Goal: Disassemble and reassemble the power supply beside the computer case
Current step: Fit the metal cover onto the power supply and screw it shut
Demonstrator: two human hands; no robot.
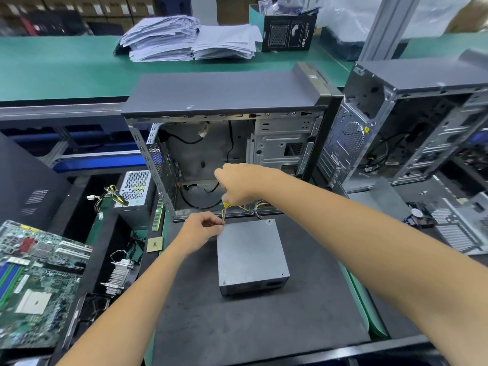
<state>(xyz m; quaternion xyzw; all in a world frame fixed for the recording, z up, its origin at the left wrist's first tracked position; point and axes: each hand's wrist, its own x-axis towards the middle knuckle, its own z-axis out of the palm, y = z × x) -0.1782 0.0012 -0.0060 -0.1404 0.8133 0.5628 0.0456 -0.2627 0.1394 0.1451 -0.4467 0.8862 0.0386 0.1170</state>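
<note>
Black mat (264,326) bears power supply (250,256); right hand (241,184) grips screwdriver (224,211), left hand (198,232) pinches its shaft

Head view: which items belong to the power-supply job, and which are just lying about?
In use: power supply, screwdriver, right hand, left hand, open computer case.

Lying about: motherboard, second power supply, heatsink, paper stacks, second case.

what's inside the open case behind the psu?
Inside the open computer case: loose black cables, a bare metal drive cage at right, and no motherboard on the back panel. The right hand, gripping a screwdriver, covers part of the case floor.
</note>
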